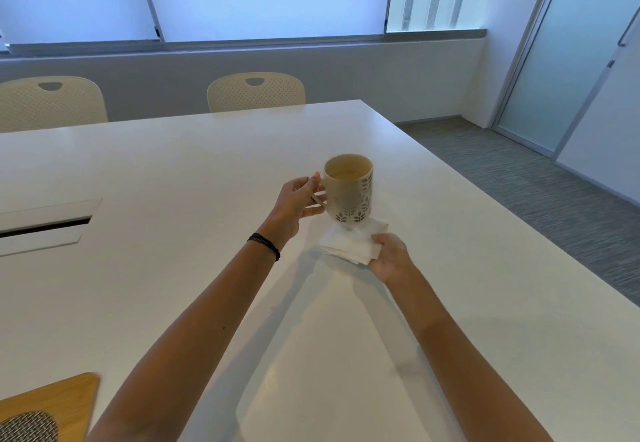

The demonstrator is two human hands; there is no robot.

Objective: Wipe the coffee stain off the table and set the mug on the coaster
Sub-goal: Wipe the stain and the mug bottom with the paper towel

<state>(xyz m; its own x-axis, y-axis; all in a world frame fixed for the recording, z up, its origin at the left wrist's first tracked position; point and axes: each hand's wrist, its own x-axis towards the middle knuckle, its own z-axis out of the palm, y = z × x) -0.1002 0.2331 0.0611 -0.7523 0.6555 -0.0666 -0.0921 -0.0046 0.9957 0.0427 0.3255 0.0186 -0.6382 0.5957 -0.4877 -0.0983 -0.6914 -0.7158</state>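
Observation:
A cream mug (350, 189) with a leaf pattern and coffee inside hangs above the white table (180, 171). My left hand (297, 203) grips its handle. Directly below the mug lies a folded white napkin (351, 241), pressed flat on the table. My right hand (389, 257) holds the napkin's near right edge. Any stain under the napkin is hidden. At the bottom left corner a woven grey coaster (29, 427) rests on a wooden board (74, 396).
A cable hatch (45, 225) is set into the table at the left. Two cream chairs (255, 92) (48, 102) stand behind the far edge. The table's right edge drops to grey carpet (540, 192). A glass door (571, 61) is at the right.

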